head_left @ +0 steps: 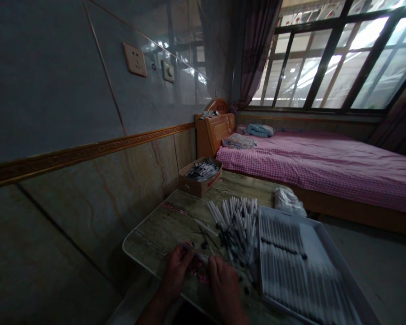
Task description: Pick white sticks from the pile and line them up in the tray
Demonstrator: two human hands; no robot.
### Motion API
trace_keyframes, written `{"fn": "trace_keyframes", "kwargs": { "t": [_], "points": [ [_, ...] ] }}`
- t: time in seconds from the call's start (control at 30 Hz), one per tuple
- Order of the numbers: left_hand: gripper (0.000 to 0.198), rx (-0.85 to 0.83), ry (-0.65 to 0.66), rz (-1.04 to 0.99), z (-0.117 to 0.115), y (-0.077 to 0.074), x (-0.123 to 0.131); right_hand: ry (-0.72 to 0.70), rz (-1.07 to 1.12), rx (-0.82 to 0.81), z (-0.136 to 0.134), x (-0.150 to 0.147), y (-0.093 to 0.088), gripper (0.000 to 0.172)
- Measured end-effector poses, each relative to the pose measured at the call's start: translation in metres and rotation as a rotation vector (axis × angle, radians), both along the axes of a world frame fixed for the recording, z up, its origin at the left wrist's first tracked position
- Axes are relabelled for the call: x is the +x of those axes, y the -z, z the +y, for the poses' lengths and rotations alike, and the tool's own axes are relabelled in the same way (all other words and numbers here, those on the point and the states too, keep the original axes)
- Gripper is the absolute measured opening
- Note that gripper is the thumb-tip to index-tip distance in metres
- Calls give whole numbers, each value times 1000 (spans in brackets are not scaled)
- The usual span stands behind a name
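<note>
My left hand [176,271] and my right hand [225,284] are close together at the near edge of a small table [162,225]. Both pinch one white pen [195,253] that lies across between their fingertips. Just beyond my right hand lies a loose pile of white pens [238,221] with dark tips and small dark parts. To the right of the pile stands a flat white tray [311,239] with pens laid in rows.
A cardboard box of pens [200,175] sits at the table's far corner by the tiled wall. A white plastic bag [288,201] lies at the far right edge. Beyond stands a bed with a pink checked cover [325,162] under a window.
</note>
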State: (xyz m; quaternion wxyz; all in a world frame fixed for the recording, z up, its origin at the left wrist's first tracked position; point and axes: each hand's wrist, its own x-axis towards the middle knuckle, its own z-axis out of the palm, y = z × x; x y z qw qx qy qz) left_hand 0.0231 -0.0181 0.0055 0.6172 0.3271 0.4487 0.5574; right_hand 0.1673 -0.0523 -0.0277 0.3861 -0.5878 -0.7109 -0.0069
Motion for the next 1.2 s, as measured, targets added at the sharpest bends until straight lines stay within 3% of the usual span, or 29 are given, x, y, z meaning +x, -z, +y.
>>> {"fn": "trace_keyframes", "kwargs": {
  "t": [0.23,0.4,0.53,0.67,0.77,0.9,1.1,1.2],
  "points": [
    [50,34,58,25,0,8,-3,-40,320,-182,-5,-7,-17,39],
    [33,146,180,242,1,8,-1,-16,602,-173,-9,-2,-20,44],
    [7,453,316,638,6,-7,16,154,926,-144,-18,9,-31,48],
    [30,945,561,1038,23,-27,43,231,1139,-100,-32,20,-38,46],
    [25,1113,693,1297,37,-34,60,217,1128,-111,-44,26,-26,43],
    [13,1169,836,1500,47,-32,69,223,1005,-149,-53,31,-1,40],
    [16,1181,881,1488,54,-26,70,267,831,-111,-55,29,10,39],
    [19,1115,838,1347,56,-24,70,285,774,-93,-56,31,12,39]
  ]
}}
